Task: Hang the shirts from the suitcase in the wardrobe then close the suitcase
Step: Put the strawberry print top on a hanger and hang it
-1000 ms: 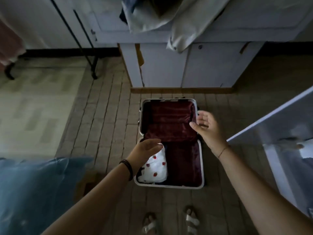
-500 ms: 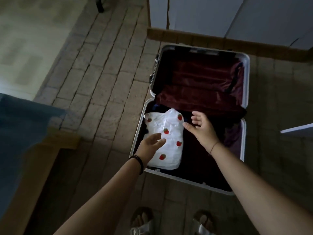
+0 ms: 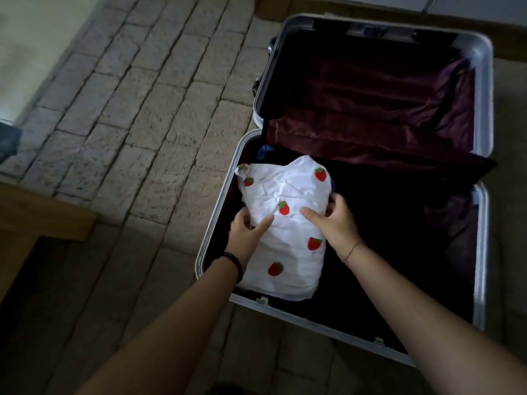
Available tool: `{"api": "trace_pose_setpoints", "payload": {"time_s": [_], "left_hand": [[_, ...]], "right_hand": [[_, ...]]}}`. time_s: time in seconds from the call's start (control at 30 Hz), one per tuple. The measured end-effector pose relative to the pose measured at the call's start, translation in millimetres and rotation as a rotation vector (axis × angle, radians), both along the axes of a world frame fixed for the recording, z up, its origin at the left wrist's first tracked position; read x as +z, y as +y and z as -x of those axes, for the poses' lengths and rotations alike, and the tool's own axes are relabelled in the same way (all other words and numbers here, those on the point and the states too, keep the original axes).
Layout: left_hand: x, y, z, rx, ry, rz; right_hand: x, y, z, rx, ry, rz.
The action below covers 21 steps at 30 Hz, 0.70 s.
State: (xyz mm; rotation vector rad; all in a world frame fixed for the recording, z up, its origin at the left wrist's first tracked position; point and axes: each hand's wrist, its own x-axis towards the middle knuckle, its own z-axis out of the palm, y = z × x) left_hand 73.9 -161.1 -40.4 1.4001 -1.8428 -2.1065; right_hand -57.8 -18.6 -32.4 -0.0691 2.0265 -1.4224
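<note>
An open silver suitcase [image 3: 482, 252] with dark red lining lies flat on the tiled floor. In the left part of its near half sits a folded white shirt [image 3: 288, 240] printed with red strawberries. My left hand [image 3: 246, 233] grips the shirt's left edge, thumb on top. My right hand [image 3: 333, 220] grips its right edge, thumb on top and fingers curled under the fold. Dark clothing lies under and beside the shirt, too dim to make out.
The suitcase lid [image 3: 484, 81] lies open toward the white wardrobe base [image 3: 470, 7] at the top edge. A wooden bed frame corner [image 3: 42, 220] juts in at the left. Stone-tiled floor [image 3: 137, 124] spreads to the left of the case.
The view has dropped closer to the suitcase. Both hands have come down from above the case and closed on the two sides of the strawberry shirt.
</note>
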Motion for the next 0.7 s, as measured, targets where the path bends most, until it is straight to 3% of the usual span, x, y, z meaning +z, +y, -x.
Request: {"api": "trace_pose_setpoints", "payload": {"time_s": [0.23, 0.37, 0.5, 0.7], "left_hand": [[32, 9, 15, -0.037, 0.116, -0.115], [88, 3, 18, -0.028, 0.102, -0.133], [193, -3, 27, -0.044, 0.093, -0.061], [405, -6, 51, -0.204, 0.213, -0.060]], "right_hand": [[16, -11, -15, -0.012, -0.293, 0.207], [81, -8, -7, -0.056, -0.368, 0.315], [184, -2, -2, -0.092, -0.325, 0.384], [368, 16, -2, -0.068, -0.215, 0.430]]}}
